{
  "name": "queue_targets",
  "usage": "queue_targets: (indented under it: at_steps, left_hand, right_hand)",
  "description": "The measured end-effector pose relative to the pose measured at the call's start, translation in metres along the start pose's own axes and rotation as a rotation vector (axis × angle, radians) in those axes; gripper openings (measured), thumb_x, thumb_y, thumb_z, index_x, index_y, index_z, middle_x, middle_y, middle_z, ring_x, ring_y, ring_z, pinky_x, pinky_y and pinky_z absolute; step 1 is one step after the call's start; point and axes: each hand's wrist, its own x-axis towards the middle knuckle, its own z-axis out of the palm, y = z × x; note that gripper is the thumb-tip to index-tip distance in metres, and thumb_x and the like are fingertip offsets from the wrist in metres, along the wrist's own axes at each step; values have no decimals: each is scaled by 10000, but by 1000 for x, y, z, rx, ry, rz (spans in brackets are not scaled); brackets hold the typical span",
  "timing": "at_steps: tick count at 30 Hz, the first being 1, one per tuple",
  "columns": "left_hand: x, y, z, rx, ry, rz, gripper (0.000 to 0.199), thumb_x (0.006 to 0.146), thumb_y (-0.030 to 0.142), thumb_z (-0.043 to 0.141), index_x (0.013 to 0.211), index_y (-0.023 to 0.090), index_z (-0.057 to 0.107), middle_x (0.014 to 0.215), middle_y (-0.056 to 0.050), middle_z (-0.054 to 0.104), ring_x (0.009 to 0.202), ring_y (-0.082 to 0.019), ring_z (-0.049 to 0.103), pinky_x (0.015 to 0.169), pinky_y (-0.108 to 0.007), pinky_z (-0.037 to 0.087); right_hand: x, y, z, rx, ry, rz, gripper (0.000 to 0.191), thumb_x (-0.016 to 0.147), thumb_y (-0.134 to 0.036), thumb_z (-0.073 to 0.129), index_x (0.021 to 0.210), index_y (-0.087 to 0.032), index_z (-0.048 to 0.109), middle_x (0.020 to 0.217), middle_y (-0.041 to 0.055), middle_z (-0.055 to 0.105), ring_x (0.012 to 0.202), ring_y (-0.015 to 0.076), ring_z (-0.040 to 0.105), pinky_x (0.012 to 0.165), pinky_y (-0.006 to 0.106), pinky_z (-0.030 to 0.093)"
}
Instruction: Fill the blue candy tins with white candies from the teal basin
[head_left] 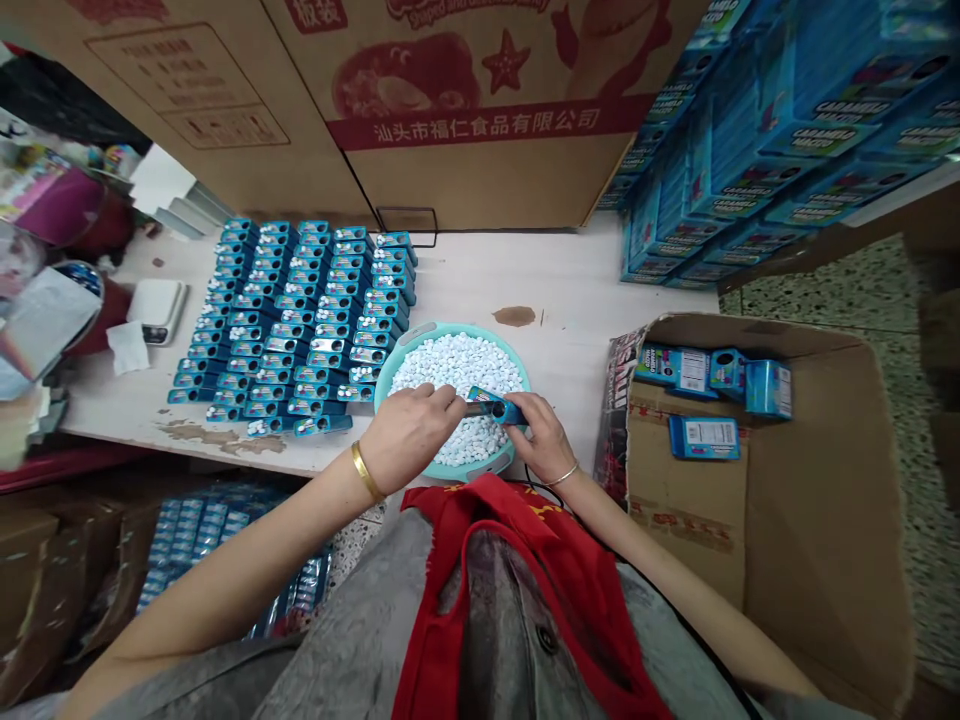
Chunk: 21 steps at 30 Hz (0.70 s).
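A round teal basin (457,335) sits at the table's front edge, heaped with small white candies (457,365). My right hand (540,435) is over the basin's right side, gripping a small blue tin (495,409) above the candies. My left hand (409,435), with a gold bangle on its wrist, reaches over the near rim. Its fingertips are at the tin's left end, and I cannot tell whether they pinch anything. Several rows of blue tins (292,330) stand on the table to the left of the basin.
A pale table (525,265) has a brown stain. Left of the tins are a white scale (156,310) and a tissue (127,347). An open cardboard box (757,480) with blue packets stands right, below stacked blue cartons (772,130). More packs (202,530) lie on the floor.
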Motion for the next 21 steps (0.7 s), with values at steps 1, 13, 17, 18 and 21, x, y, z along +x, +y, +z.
queue_targets:
  at_steps: [1,13,17,18,21]
  left_hand:
    - [-3,-7,8,-14,24,-22,209,936,133,434,1039,147,615,924,-84,640,837,-206,610,669,-307,470]
    - [34,-27,200,-494,-90,-446,238,903,129,438,1111,150,551,1169,-139,599,1070,-250,595,896,-359,470]
    - [60,-8,216,-563,-37,-414,308,873,99,445,1168,142,523,1205,-138,594,1111,-235,580,960,-344,452]
    - [60,-9,216,-582,-27,-404,316,869,105,458,1178,142,518,1200,-133,599,1106,-231,583,962,-340,454]
    - [44,-22,205,-681,60,-333,307,883,179,507,1189,154,511,1172,-112,615,1080,-222,591,945,-340,465]
  right_hand:
    - [0,1,0,3,-1,0,383,855,-156,523,1231,-225,548,1137,111,621,1080,275,578,959,483,497]
    - [-5,10,-22,43,160,198,292,864,-307,618,1135,-209,573,1028,77,645,957,232,615,852,390,514]
    - [-7,11,-22,45,185,246,311,863,-343,626,1134,-203,568,1028,74,640,955,225,610,854,383,508]
    - [-7,11,-23,43,187,249,310,862,-345,626,1131,-203,567,1029,73,638,955,224,610,854,382,509]
    - [-7,10,-25,25,187,237,290,860,-323,622,1121,-206,570,1022,72,636,952,225,609,853,386,511]
